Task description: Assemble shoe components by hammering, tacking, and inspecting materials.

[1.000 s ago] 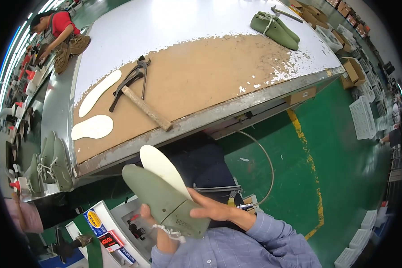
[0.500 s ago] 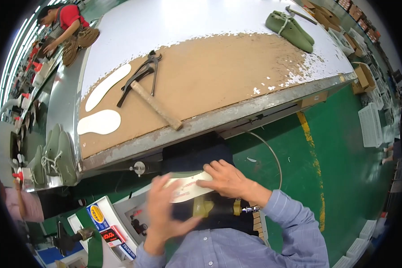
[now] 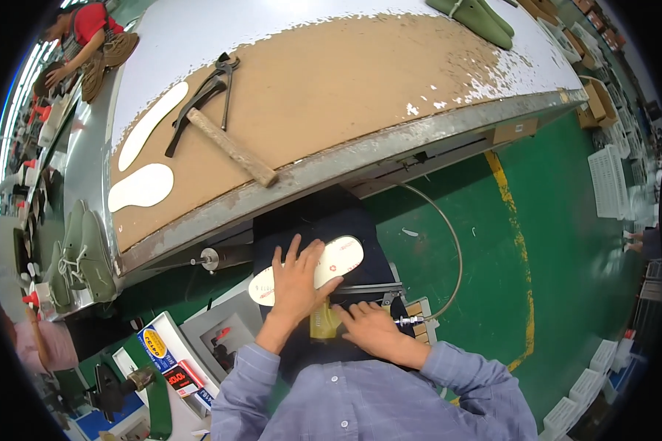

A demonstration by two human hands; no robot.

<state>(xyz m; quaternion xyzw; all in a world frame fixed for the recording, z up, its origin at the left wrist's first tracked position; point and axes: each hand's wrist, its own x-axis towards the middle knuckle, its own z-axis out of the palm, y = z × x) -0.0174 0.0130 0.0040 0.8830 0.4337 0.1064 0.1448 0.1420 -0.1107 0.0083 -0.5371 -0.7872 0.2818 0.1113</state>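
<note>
A white shoe insole [image 3: 343, 255] with red print lies slantwise over my lap. My left hand [image 3: 299, 275] grips it across the middle, fingers over its far edge and thumb toward its near side. Just below it on my lap is a yellow air staple gun [image 3: 322, 323] with a metal bar and a hose fitting. My right hand [image 3: 371, 323] has its fingers curled on this tool, beside the fitting. Whatever lies under the insole is hidden.
On the bench [image 3: 360, 95] lie two white insoles [image 3: 141, 187], a wooden-handled hammer [image 3: 232, 147] and pincers [image 3: 226, 81]. Green shoe lasts [image 3: 482, 22] sit far right, others [image 3: 88, 253] at left. A hose [image 3: 456, 250] loops on my right. A co-worker [image 3: 88, 33] is far left.
My left hand has come onto the insole, which has turned and now lies lower over my lap. My right hand has left the insole and moved down to the staple gun. The view has shifted.
</note>
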